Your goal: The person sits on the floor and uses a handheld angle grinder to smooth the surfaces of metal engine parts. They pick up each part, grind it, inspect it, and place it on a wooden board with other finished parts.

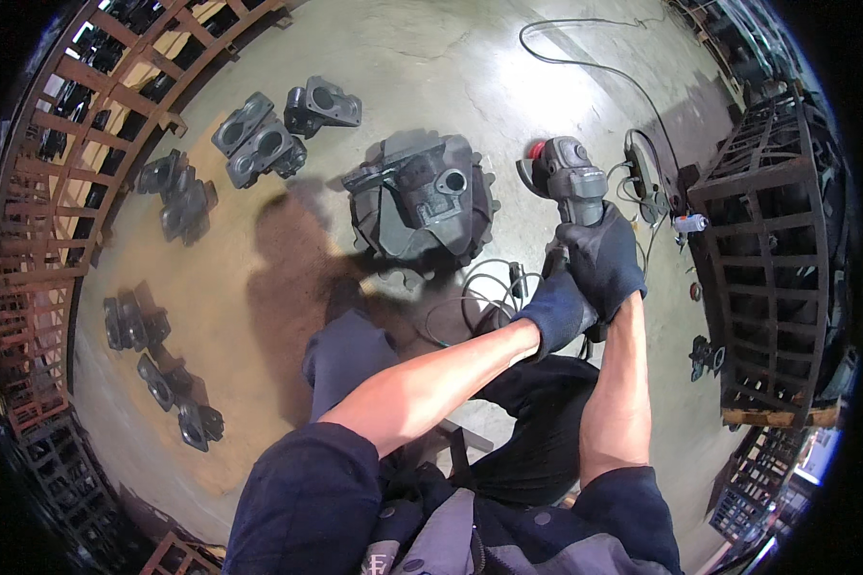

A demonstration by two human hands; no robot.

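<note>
- Up front, the gloved right hand (599, 259) has its fingers wrapped around the body of a grey angle grinder (568, 177), held above the concrete floor (431, 57).
- Just below it, the gloved left hand (556, 307) grips the grinder's rear end.
- Left of the grinder, a large grey metal casting (422, 196) lies on the floor.
- Smaller castings (259, 139) lie farther left, near rusty crates (767, 240).

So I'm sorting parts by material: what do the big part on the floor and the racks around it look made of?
The big housing looks like cast metal: dull grey, rough matte skin, machined bore. The racks look like steel bars, rust-brown and uncoated.
</note>
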